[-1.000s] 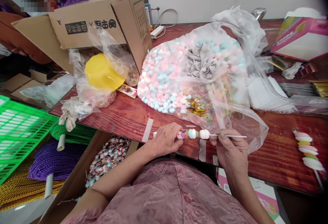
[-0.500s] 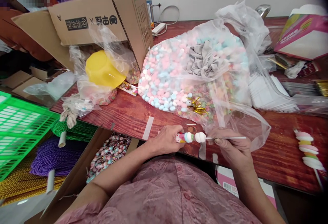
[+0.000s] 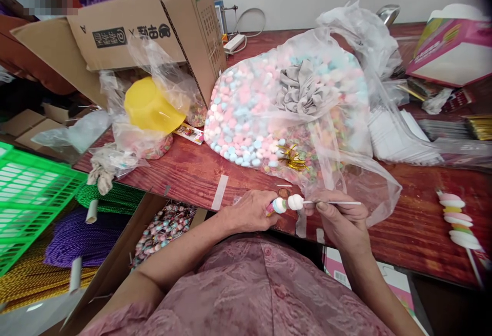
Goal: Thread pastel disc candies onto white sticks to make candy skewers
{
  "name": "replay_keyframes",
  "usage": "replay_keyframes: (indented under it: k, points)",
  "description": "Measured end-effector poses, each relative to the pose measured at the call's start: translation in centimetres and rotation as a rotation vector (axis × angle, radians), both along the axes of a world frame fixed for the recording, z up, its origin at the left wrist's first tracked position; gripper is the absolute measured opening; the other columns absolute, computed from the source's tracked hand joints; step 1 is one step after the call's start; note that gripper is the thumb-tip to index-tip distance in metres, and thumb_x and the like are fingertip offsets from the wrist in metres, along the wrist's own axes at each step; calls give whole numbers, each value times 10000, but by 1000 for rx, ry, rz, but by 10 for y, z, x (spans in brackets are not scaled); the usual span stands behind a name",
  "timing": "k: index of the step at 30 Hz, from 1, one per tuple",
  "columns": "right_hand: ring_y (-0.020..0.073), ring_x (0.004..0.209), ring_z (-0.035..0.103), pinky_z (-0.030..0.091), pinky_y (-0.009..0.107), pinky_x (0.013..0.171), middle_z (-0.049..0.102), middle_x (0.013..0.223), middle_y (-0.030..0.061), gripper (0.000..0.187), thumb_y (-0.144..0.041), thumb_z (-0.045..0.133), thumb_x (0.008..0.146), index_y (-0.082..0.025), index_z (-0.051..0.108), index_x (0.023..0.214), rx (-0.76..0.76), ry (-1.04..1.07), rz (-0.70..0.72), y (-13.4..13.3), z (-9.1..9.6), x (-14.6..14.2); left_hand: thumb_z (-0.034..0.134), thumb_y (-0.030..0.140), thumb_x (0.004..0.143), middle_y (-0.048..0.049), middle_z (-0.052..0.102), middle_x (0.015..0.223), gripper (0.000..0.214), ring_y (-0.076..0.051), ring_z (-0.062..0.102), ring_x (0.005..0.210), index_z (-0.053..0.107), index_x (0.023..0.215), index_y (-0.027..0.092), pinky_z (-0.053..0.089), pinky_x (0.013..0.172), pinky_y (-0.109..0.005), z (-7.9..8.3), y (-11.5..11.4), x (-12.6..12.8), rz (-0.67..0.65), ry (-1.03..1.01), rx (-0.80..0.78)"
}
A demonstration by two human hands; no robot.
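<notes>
My left hand (image 3: 253,210) is closed around one end of a marshmallow skewer, and its fingers hide part of the stacked pieces. White and pale blue marshmallows (image 3: 279,205) stick out of that grip, with some pink, yellow and green beside them. A little to the right, a white marshmallow (image 3: 295,202) sits on the thin white stick (image 3: 348,202). My right hand (image 3: 344,218) pinches this stick between thumb and fingers. Behind the hands lies a big clear bag of pink, white and blue marshmallows (image 3: 246,115).
At the table's right end stands a finished-looking marshmallow skewer (image 3: 457,218). A cardboard box (image 3: 146,33), a yellow tub (image 3: 154,105) and plastic bags fill the left back. Below left are a green crate (image 3: 34,197) and a box of wrapped skewers (image 3: 163,236). White bags (image 3: 400,136) lie right.
The skewer has turned slightly, and my left fingers cover more of its coloured end. Both hands stay close together; the whole view has shifted a little.
</notes>
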State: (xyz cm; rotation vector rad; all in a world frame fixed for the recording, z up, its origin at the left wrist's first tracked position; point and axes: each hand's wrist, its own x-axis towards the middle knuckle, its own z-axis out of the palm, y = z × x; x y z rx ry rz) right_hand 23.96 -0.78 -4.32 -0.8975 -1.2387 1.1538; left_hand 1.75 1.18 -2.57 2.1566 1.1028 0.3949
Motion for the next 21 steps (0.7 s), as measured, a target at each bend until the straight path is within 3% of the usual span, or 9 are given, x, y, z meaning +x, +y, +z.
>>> replay_keyframes:
  k: [2,5,8,12,16,21]
  points:
    - [185,651,676,569,330,612,752,810,40,116,-352,735,841,-244,778,857,16,-2,-19,3,5,1,657,230,773,-13,648,794,127,-163,574,709,594,872,184,384,644,-260,1,-1,1,-19,5,-6]
    - [179,648,670,561,320,614,743,782,35,82,-307,735,846,-239,780,857,45,-50,60,11,12,7,683,225,755,5,635,772,143,-148,558,694,601,862,182,381,635,-248,4,-1,1,4,-51,-75]
    - [176,621,651,549,328,615,718,717,25,87,-298,725,855,-227,772,839,34,-67,154,16,15,12,713,266,741,39,572,690,170,-112,493,638,581,787,170,344,592,-227,7,0,1,121,-164,-139]
    - [150,578,623,519,295,575,698,702,12,67,-272,711,874,-231,760,854,33,7,145,13,15,11,736,337,727,62,501,642,266,-90,428,601,527,719,173,304,563,-217,3,4,-2,263,-231,-114]
    - [146,571,629,516,285,563,708,723,17,94,-243,667,905,-233,755,875,83,-21,123,5,17,4,676,269,752,27,558,673,148,-115,473,601,561,778,180,303,557,-238,2,5,-4,136,-61,15]
    - [187,691,706,572,319,658,757,795,20,186,-127,658,871,-256,766,950,341,-320,146,2,34,5,602,189,783,-65,675,828,156,-214,630,770,601,939,175,388,639,-278,6,3,-1,-80,159,114]
